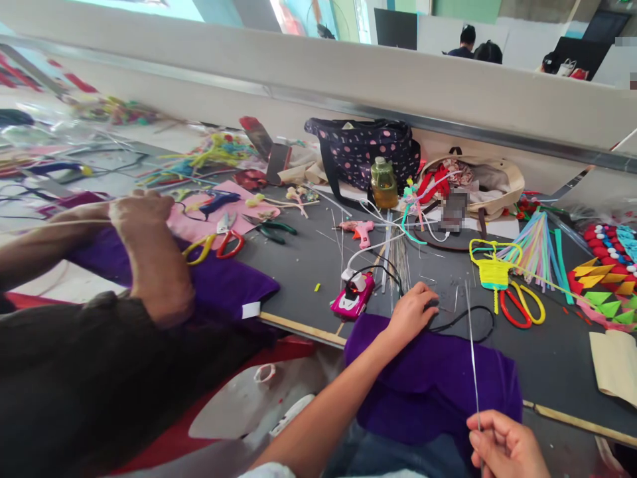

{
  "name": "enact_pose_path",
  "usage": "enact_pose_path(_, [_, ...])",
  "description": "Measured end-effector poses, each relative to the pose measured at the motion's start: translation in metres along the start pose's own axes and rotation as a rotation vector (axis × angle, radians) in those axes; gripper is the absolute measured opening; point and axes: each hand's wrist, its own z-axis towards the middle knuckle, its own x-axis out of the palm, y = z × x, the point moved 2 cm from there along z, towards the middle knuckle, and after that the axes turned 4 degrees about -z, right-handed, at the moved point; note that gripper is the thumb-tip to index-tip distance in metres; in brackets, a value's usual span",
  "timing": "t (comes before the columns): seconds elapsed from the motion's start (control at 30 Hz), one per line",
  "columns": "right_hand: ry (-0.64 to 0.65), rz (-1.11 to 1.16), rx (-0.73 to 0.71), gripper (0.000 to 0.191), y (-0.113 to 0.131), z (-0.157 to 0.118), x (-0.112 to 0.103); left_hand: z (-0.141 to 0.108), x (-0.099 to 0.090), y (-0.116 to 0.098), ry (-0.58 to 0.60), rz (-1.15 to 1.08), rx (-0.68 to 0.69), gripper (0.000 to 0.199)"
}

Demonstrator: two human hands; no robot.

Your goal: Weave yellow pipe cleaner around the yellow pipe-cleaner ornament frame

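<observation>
My right hand [505, 443] is at the bottom right, its thumb and fingers closed on thin silvery wire [472, 345] that points upward. My left hand [413, 311] rests at the table's front edge, above the purple cloth [438, 385] over my lap. Its fingers are bent, and whether they hold something is too small to tell. Beyond it, bent pieces of wire [455, 299] and a bundle of straight wires [398, 259] lie on the dark table. A black cord [480, 337] loops between my hands.
A pink power strip [353, 297], pink glue gun [359, 232], red-yellow scissors [522, 305] and yellow woven piece [494, 271] lie around. Behind stand a bottle [383, 184] and patterned bag [368, 153]. A co-worker's arms [154, 259] are at left, near other scissors [219, 244] and pliers [273, 229].
</observation>
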Motion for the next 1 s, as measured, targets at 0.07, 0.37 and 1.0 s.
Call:
enact_pose_path(0.07, [0.070,0.000,-0.020,0.060,0.012,0.008,0.010,0.001,0.002,0.001,0.014,-0.016,0.000,0.018])
enact_pose_path(0.37, [-0.060,0.027,-0.168,0.049,0.062,0.079,0.051,-0.001,-0.002,-0.005,-0.087,-0.087,0.021,0.017])
enact_pose_path(1.0, [-0.054,0.033,-0.061,0.042,0.070,0.090,0.053,0.094,-0.009,0.021,0.027,0.120,0.124,0.019])
